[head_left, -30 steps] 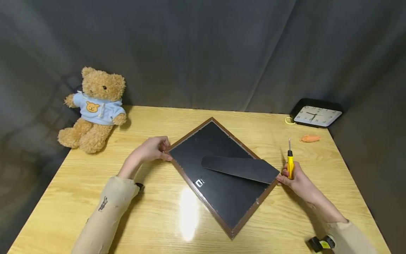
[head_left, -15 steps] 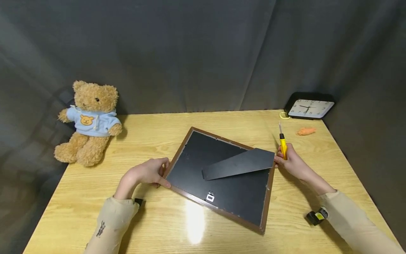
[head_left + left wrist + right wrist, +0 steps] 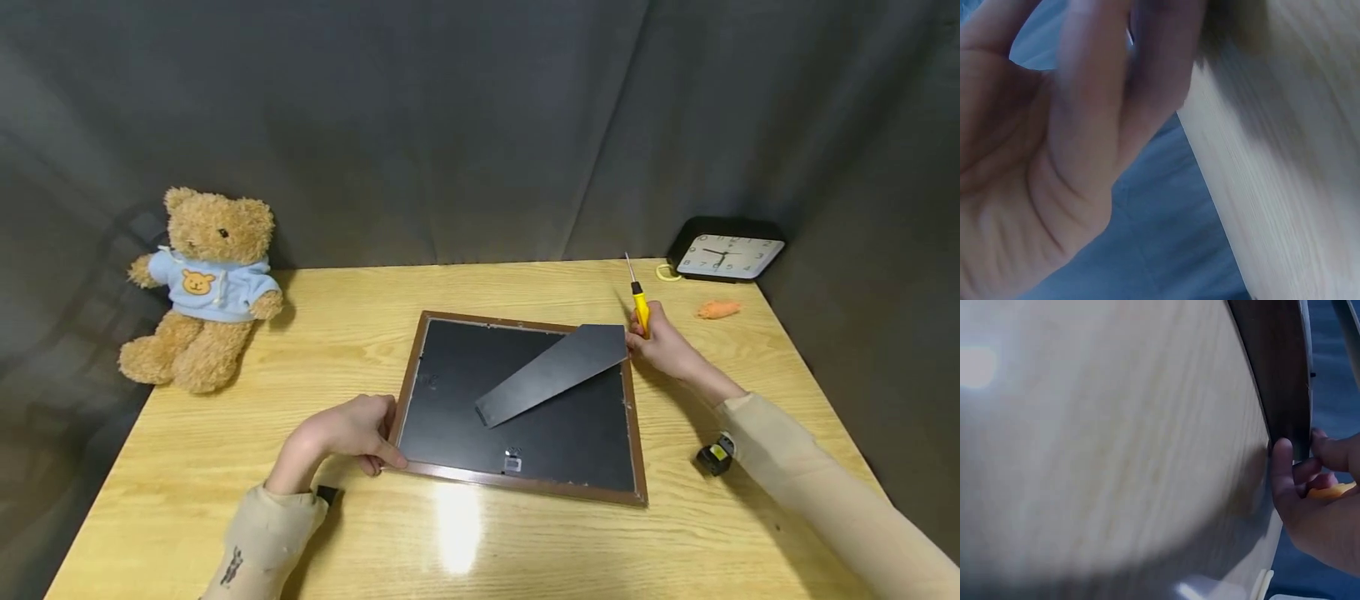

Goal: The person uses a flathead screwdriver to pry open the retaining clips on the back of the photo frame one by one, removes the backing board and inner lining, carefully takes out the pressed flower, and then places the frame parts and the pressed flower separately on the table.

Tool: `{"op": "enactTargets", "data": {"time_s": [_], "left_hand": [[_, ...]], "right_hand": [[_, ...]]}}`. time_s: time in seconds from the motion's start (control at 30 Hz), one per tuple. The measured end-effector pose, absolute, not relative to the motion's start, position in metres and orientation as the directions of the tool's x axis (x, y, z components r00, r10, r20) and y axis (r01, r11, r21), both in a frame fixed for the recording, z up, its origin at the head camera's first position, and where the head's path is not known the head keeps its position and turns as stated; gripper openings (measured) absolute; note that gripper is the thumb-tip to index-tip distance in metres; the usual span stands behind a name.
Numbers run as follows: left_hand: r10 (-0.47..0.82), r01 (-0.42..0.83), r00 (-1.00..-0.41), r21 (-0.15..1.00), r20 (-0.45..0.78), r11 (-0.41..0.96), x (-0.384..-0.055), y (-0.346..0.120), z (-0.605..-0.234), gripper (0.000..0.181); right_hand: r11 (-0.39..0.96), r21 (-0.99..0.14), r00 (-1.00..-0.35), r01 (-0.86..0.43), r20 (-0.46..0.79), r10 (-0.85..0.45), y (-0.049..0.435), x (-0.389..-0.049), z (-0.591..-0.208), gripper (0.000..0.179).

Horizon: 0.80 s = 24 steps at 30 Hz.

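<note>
A picture frame (image 3: 450, 400) with a brown border lies back side up on the table, its black easel leg (image 3: 558, 371) slanting toward the far right corner. My left hand (image 3: 348, 429) grips the frame's near left corner, thumb on top of the border. At the far right corner my right hand (image 3: 667, 340) pinches the frame between thumb and fingers. That same hand also holds a yellow screwdriver (image 3: 641, 310), its metal tip pointing up and away. The right wrist view shows the frame's dark edge (image 3: 1279, 375) between the fingertips. In the left wrist view the frame is mostly hidden behind fingers.
A teddy bear (image 3: 217, 292) in a light blue hoodie sits at the back left. Toward the back right stand a black clock (image 3: 727, 250), a yellow ring (image 3: 666, 272) and a small orange object (image 3: 718, 309). A dark curtain (image 3: 450, 133) hangs behind the table (image 3: 375, 542).
The frame has turned counterclockwise from a diamond position to nearly square with the table. My left hand came nearer; my right hand went away from me and left, still with the screwdriver.
</note>
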<state>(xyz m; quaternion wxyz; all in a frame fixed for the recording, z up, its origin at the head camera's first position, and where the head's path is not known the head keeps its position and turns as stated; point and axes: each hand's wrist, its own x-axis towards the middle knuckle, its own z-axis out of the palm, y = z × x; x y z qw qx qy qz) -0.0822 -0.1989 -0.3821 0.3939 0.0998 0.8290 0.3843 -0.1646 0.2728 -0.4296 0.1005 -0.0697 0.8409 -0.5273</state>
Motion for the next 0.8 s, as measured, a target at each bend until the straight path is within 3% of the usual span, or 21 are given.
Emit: {"op": "enactTargets", "data": {"time_s": [0.27,0.43,0.53,0.6,0.7,0.8], "left_hand": [[0.435,-0.111,-0.663,0.655,-0.609,0.747,-0.076,-0.187,-0.380,0.032],[0.484,-0.030,-0.665,0.668,-0.569,0.743,-0.081,-0.194,-0.378,0.029],[0.512,0.052,-0.711,0.690,-0.482,0.722,-0.091,-0.204,-0.375,0.030],[0.501,0.094,-0.768,0.703,-0.400,0.705,-0.100,-0.210,-0.375,0.038],[0.457,0.084,-0.839,0.759,-0.295,0.645,-0.114,-0.213,-0.379,0.048],[0.418,0.051,-0.873,0.805,-0.253,0.592,-0.124,-0.210,-0.383,0.055]], "right_hand": [[0.467,-0.882,-0.965,-0.057,-0.072,-0.253,0.271,-0.185,-0.427,0.029],[0.540,-0.837,-0.963,-0.089,-0.066,-0.262,0.267,-0.189,-0.420,0.021],[0.617,-0.782,-0.978,-0.090,-0.049,-0.204,0.266,-0.187,-0.407,0.018],[0.656,-0.751,-0.989,-0.075,-0.028,-0.145,0.267,-0.185,-0.394,0.026],[0.704,-0.703,-0.994,-0.095,0.034,-0.100,0.268,-0.180,-0.372,0.037],[0.748,-0.642,-0.985,-0.170,0.107,-0.132,0.264,-0.174,-0.350,0.038]]}}
